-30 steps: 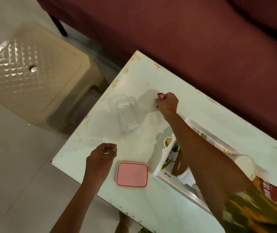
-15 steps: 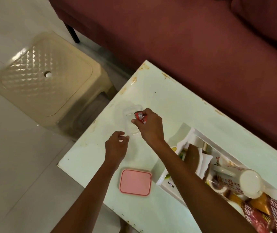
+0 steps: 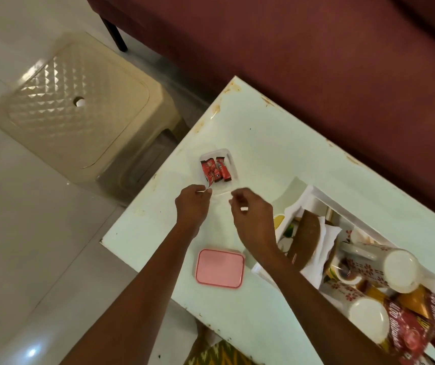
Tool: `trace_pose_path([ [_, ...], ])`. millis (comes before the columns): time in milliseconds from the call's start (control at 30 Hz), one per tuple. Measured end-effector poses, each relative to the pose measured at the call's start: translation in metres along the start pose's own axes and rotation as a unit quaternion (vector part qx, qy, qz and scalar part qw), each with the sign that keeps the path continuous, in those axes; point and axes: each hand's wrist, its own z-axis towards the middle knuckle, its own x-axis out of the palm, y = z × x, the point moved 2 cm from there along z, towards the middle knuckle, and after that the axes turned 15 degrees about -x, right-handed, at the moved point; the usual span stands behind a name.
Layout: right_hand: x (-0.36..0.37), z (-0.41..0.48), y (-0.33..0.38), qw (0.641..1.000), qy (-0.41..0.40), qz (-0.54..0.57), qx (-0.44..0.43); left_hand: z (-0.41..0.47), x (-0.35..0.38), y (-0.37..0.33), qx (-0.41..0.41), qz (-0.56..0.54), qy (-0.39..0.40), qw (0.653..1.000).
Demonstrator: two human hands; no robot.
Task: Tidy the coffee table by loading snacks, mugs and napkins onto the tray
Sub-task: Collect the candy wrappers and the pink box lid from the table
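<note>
The clear plastic box point(image 3: 219, 168) of red sweets sits near the desk's point(image 3: 277, 154) left edge, just beyond both hands. My right hand point(image 3: 253, 216) is loosely curled and empty. I cannot tell what my left hand point(image 3: 192, 205) holds.

Head-worn view, steeply down over coffee table point(image 3: 277, 143)

Red wrappers point(image 3: 215, 170), pink lid point(image 3: 220, 268), floral mugs point(image 3: 374, 270)

Your pale green bench point(image 3: 277, 154) carries a white tray point(image 3: 312, 191). Beyond the tray's left end, apart from it, sits a clear box point(image 3: 233, 164) of red packets point(image 3: 215, 171). A pink lid point(image 3: 220, 268) lies just beside the tray's near corner.
</note>
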Motion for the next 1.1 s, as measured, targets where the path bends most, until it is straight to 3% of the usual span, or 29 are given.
trace_pose_path([
  [100,0.017,-0.05,-0.014,0.988,0.127,-0.053,-0.066,0.002,0.002,0.001,-0.008,-0.014,0.002,1.0],
  [200,0.031,-0.085,-0.022,0.938,0.269,-0.169,-0.137,0.006,0.003,0.002,-0.016,-0.031,0.003,0.999],
  [267,0.036,-0.096,-0.024,0.907,0.293,-0.244,-0.179,0.007,0.002,0.003,-0.017,-0.039,0.006,0.999],
  [367,0.043,-0.102,-0.027,0.883,0.291,-0.295,-0.22,0.007,0.002,0.005,-0.02,-0.043,0.008,0.999],
  [533,0.048,-0.103,-0.036,0.892,0.295,-0.271,-0.211,0.004,0.003,0.007,-0.016,-0.054,0.0,0.998],
  [600,0.047,-0.101,-0.039,0.909,0.304,-0.218,-0.185,0.002,0.002,0.011,-0.025,-0.065,-0.001,0.998],
  [667,0.042,-0.099,-0.04,0.939,0.304,-0.133,-0.096,-0.001,0.0,0.015,-0.033,-0.074,-0.009,0.997],
  [767,0.024,-0.092,-0.034,0.966,0.256,0.008,0.041,-0.006,-0.006,0.024,-0.045,-0.095,-0.015,0.994],
  [933,-0.018,-0.059,-0.015,0.949,0.174,0.222,0.143,-0.015,-0.018,0.043,-0.049,-0.109,-0.007,0.993],
  [1100,-0.017,-0.008,-0.012,0.97,0.038,0.197,0.139,-0.028,-0.019,0.066,-0.067,-0.123,0.005,0.99],
])
